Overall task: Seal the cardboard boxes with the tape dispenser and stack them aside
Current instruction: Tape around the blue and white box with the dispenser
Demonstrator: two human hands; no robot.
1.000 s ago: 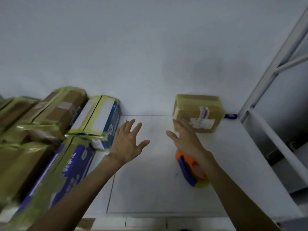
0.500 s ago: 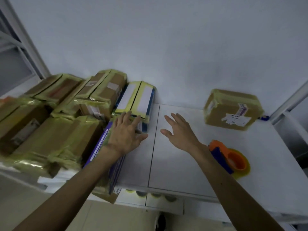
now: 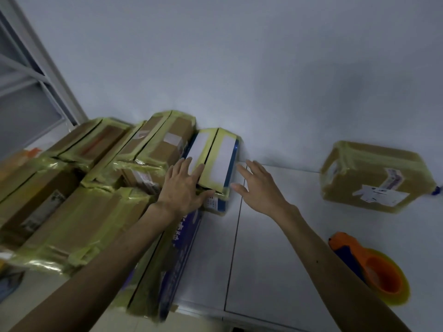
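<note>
Change of position: a second ago both hands hang over the middle of the table (image 3: 275, 259), the right one close to the sealed box (image 3: 374, 178) at far right. Now both have moved left to the blue box (image 3: 220, 159), which stands against the wall at the right edge of the pile (image 3: 72, 212).

Left hand (image 3: 184, 188): open, fingers straight and spread, laid flat on the near end of the blue box's top, thumb along the near edge. It grips nothing.

Right hand (image 3: 261, 188): open, fingers spread, just beside the box's right face. Whether it touches that face cannot be told. It holds nothing.

Dispenser (image 3: 374, 269): lying on the table at near right, well apart from both hands, in the same spot as before.

Meaning for the task: the sealed box has been left at far right. The blue box is the next item. A dark line runs along its top between the two flaps, so I judge that seam unsealed. The likely step is to clasp the box from both sides and draw it onto bare table. Taping has not begun on this box.
</note>
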